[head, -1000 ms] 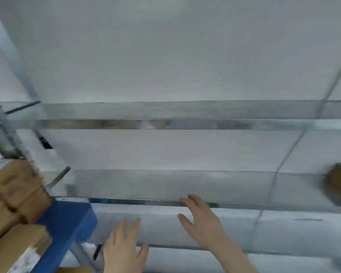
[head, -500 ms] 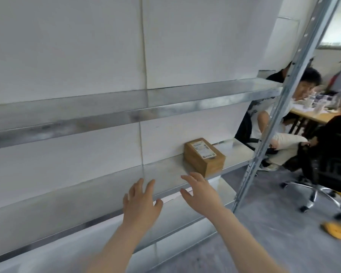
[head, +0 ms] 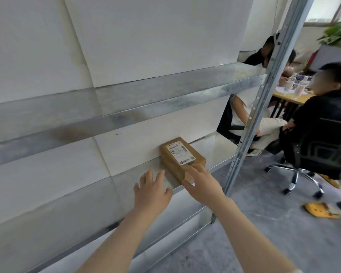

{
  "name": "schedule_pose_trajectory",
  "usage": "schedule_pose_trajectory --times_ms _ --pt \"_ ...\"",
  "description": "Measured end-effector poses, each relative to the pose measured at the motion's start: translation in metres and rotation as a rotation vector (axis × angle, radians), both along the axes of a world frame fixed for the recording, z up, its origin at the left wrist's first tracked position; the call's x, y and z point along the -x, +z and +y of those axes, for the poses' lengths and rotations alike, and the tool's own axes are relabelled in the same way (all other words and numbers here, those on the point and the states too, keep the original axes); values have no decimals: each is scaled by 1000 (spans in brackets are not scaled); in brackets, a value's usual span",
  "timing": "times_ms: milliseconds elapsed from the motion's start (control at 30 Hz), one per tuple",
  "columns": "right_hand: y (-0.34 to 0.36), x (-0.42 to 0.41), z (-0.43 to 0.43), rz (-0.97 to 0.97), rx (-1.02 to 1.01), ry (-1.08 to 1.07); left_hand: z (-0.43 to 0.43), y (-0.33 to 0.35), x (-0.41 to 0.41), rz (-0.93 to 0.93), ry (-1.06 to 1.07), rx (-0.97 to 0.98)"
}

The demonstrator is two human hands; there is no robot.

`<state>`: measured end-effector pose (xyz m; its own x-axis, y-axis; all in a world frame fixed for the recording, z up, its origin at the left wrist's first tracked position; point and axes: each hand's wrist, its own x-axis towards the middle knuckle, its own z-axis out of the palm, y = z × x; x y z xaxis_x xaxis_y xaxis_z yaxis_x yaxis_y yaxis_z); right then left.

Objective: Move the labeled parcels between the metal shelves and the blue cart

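Note:
A brown cardboard parcel (head: pixel 180 157) with a white printed label lies flat on a metal shelf (head: pixel 220 146), near the shelf's right end against the white wall. My right hand (head: pixel 202 184) is spread open at the parcel's near corner, fingertips touching its top edge, thumb at its front face. My left hand (head: pixel 152 189) hovers open over the bare shelf just left of the parcel, fingers apart, holding nothing. The blue cart is out of view.
Another metal shelf (head: pixel 126 107) runs above and one below. A steel upright post (head: pixel 264 107) bounds the rack on the right. Beyond it, people sit on office chairs (head: pixel 311 154) at a table. A yellow object (head: pixel 321 210) lies on the grey floor.
The view has swung right from the blue cart along the shelves to the lone parcel. Both hands have reached forward, and the right hand now touches the parcel.

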<state>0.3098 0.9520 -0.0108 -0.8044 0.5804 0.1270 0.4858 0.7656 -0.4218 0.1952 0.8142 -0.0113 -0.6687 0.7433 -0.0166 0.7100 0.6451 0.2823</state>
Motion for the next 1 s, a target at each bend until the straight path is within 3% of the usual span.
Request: schedule_pose_trajectory --times_ms 533,833,1000 --pt "-42 73 151 -138 86 96 119 -43 51 -107 115 22" --pt "-80 92 200 -80 393 336 180 -77 36 -304 280 -268" --pt "-80 90 192 -41 480 393 173 -78 30 -232 277 -335"
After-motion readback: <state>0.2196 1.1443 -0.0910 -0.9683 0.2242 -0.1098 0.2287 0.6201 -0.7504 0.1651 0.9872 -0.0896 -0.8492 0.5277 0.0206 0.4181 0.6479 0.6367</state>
